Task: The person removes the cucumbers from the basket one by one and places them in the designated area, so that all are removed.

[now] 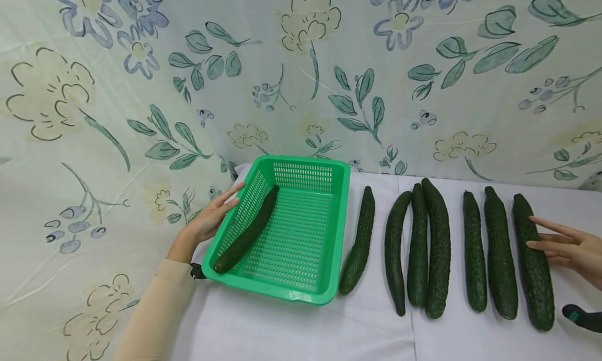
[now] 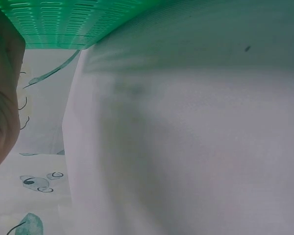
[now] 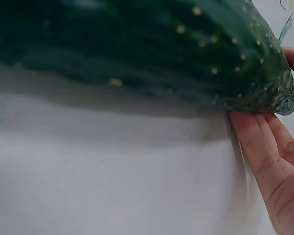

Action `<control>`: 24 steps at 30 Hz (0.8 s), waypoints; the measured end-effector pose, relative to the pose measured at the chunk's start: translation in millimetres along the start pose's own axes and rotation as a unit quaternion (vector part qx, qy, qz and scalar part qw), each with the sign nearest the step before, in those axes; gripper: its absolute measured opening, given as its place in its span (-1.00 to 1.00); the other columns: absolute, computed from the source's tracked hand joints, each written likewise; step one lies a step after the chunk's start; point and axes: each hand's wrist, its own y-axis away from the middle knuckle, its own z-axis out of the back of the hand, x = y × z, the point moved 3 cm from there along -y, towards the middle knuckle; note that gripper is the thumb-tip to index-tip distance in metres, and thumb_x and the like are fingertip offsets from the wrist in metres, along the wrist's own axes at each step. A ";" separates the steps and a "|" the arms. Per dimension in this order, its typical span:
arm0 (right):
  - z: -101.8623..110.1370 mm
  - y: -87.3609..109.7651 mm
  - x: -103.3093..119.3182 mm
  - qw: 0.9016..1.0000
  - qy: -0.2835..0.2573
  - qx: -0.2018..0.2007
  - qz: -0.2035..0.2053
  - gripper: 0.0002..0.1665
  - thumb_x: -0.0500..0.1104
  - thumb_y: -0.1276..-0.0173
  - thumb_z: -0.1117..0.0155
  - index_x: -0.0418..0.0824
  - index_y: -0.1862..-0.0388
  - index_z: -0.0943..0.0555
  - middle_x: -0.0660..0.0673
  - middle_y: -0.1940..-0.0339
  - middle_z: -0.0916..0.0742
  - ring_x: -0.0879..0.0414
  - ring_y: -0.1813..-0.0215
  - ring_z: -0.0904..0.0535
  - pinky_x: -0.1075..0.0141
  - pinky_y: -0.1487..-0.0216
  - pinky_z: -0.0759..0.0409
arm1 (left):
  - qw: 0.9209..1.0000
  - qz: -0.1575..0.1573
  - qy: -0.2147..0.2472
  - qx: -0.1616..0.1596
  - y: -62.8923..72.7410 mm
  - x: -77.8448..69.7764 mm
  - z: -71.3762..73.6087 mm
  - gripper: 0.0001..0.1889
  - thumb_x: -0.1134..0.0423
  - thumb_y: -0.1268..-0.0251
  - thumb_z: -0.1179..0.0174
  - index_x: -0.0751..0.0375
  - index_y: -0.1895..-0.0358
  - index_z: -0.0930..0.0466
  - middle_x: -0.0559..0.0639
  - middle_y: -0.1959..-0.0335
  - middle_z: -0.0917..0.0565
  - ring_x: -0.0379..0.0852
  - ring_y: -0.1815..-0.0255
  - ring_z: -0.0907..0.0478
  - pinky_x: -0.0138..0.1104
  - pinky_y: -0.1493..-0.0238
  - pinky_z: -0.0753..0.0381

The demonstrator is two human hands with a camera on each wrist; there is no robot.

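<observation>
My left hand (image 1: 210, 220) rests against the left wall of a green plastic basket (image 1: 342, 214), fingers extended along its outside. The left wrist view shows part of that hand (image 2: 2, 88) beside the basket's perforated wall (image 2: 63, 22). Inside, along the left side, one dark green cucumber (image 1: 246, 235) lies slanted. At the far right, my right hand (image 1: 571, 246) touches the last cucumber (image 1: 533, 267) of a row with fairly straight fingertips. In the right wrist view this bumpy cucumber (image 3: 152, 44) lies on the cloth, with fingers (image 3: 264, 147) right at its tapered end.
Several more cucumbers lie lengthwise between basket and right hand: a curved one (image 1: 359, 241) close to the basket, a group of three (image 1: 417, 251), then a pair (image 1: 500, 256). White cloth (image 1: 263, 329) covers the table. Floral fabric (image 1: 291, 89) hangs behind and at left.
</observation>
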 end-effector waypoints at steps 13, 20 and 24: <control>-2.8 -5.0 2.5 0.997 0.050 -0.053 -0.001 0.05 0.17 -0.45 -0.26 0.29 -0.63 0.23 -0.77 -0.32 -0.08 -0.56 -0.06 -0.39 -0.14 0.09 -0.61 | 1.000 0.004 0.000 -0.005 -1.0 -0.9 -0.5 -0.44 0.10 -0.68 0.20 -0.24 -0.63 0.04 0.28 -0.50 -0.20 0.01 -0.14 -0.60 -0.18 0.04 -0.68; -4.0 -0.1 7.5 0.999 0.023 -0.045 0.015 0.01 0.03 -0.52 -0.22 0.16 -0.66 0.21 -0.79 -0.32 0.00 -0.66 -0.13 -0.23 -0.29 0.02 -0.51 | 1.000 0.001 -0.002 -0.005 -1.1 -0.6 -1.1 -0.43 0.09 -0.68 0.20 -0.22 -0.63 0.06 0.29 -0.50 -0.22 0.01 -0.14 -0.60 -0.18 0.04 -0.68; -1.6 -4.3 -1.9 0.998 0.025 -0.049 0.014 0.04 0.07 -0.48 -0.26 0.22 -0.65 0.21 -0.77 -0.32 -0.02 -0.32 0.05 -0.50 -0.19 0.04 -0.57 | 1.000 0.003 -0.002 -0.005 -1.3 -0.2 -0.9 -0.44 0.09 -0.68 0.20 -0.25 -0.63 0.04 0.29 -0.50 -0.22 0.01 -0.14 -0.60 -0.18 0.04 -0.69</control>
